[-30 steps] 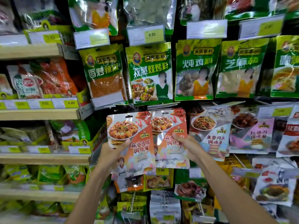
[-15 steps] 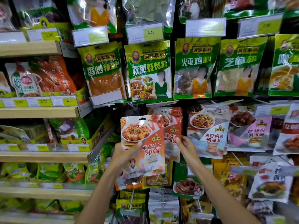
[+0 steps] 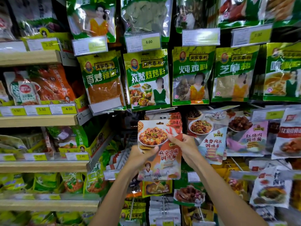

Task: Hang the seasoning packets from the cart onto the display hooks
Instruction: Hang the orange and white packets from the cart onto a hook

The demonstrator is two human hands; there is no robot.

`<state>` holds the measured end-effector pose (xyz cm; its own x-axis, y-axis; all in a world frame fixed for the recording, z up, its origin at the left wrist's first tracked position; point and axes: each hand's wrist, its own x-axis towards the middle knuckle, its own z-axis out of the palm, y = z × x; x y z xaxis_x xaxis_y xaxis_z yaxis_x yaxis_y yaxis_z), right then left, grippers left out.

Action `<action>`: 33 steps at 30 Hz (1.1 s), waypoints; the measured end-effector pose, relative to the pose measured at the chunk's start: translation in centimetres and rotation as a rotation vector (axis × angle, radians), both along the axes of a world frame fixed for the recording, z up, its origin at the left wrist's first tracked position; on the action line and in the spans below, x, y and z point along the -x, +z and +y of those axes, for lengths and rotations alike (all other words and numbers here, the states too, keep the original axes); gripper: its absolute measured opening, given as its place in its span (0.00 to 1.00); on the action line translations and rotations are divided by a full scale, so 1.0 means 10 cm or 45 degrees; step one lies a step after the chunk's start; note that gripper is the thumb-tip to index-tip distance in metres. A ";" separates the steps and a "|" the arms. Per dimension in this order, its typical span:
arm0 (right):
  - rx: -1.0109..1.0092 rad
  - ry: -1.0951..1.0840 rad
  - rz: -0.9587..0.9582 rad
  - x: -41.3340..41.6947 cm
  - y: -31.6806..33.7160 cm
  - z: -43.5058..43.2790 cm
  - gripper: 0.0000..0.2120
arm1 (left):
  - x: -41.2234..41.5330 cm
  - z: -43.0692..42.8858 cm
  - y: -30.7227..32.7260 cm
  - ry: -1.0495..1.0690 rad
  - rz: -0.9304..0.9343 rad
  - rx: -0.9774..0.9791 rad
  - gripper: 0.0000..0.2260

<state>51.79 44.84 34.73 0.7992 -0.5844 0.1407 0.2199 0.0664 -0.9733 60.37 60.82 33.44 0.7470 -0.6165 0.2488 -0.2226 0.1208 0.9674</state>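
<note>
Packet [image 3: 160, 149] is up at centre frame, both hands on it! The left hand [image 3: 140, 156] clamps the lower-left edge, thumb pressed across the front, the other fingers hidden behind. That looks like the carrying grip, taking the weight. The right hand [image 3: 185, 144] pinches the right edge at mid-height, fingers curled onto the printed face. I'd call that a steering hold, there to keep the packet flat and square.

Both grips sit low and to the sides, which leaves the top strip free. There's the hang hole [image 3: 160, 123], dark and uncovered.

Just above and behind, a hung packet [image 3: 172, 115] of the same red design peeks out in the lower row, so that's likely the slot this one is meant for. The hook itself is hidden, and I can't tell if the hole has reached it.

The packet is upright, face towards us like the rest of the display, so the label reads from the aisle. Green packs [image 3: 146, 79] fill the row above, with price tags [image 3: 143, 41] over them. No cart in view. Next, by my reckoning: line the hole up with the hook tip and push back.
</note>
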 end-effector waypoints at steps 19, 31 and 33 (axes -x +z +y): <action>-0.037 -0.290 0.009 -0.39 0.08 -0.18 0.18 | -0.02 0.36 1.56 1.085 -1.364 0.117 0.08; -0.013 -0.228 0.001 -0.36 0.12 -0.16 0.13 | -0.50 -0.28 2.61 1.227 -2.242 -0.142 0.18; -0.014 -0.219 -0.008 -0.35 0.13 -0.15 0.11 | -0.57 -0.33 2.63 1.163 -2.272 -0.224 0.19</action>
